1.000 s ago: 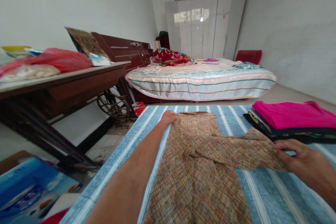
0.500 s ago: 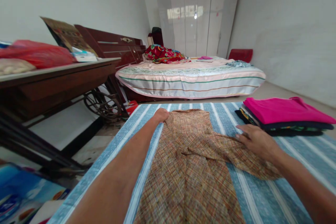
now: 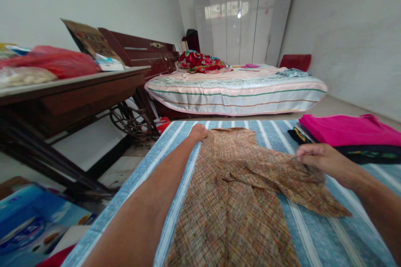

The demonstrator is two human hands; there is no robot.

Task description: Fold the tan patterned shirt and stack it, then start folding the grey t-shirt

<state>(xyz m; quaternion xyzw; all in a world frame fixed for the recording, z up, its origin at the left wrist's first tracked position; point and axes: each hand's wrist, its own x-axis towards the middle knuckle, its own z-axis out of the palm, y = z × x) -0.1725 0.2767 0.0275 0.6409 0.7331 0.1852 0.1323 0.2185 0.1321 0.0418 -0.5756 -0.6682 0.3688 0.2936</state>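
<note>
A brown checked shirt (image 3: pixel 232 212) lies on the blue striped cloth (image 3: pixel 354 233) in front of me, its collar end away from me. At the shirt's far left corner my left hand (image 3: pixel 198 132) is closed on the fabric. One sleeve stretches out to the right, wrinkled, with its cuff end pointing right. My right hand (image 3: pixel 326 160) pinches the upper edge of this sleeve between thumb and fingers. The lower end of the shirt runs out of view.
A folded clothes stack with a pink top (image 3: pixel 351 129) sits beyond my right hand. To the left stands a sewing machine table (image 3: pixel 94 91) with a red plastic bag (image 3: pixel 59 61). A bed (image 3: pixel 238 96) is behind. A blue package (image 3: pixel 34 221) lies low at left.
My right hand has gone from resting with loose fingers on the sleeve to pinching its upper edge, farther right. The sleeve has spread rightward. My left hand keeps its hold.
</note>
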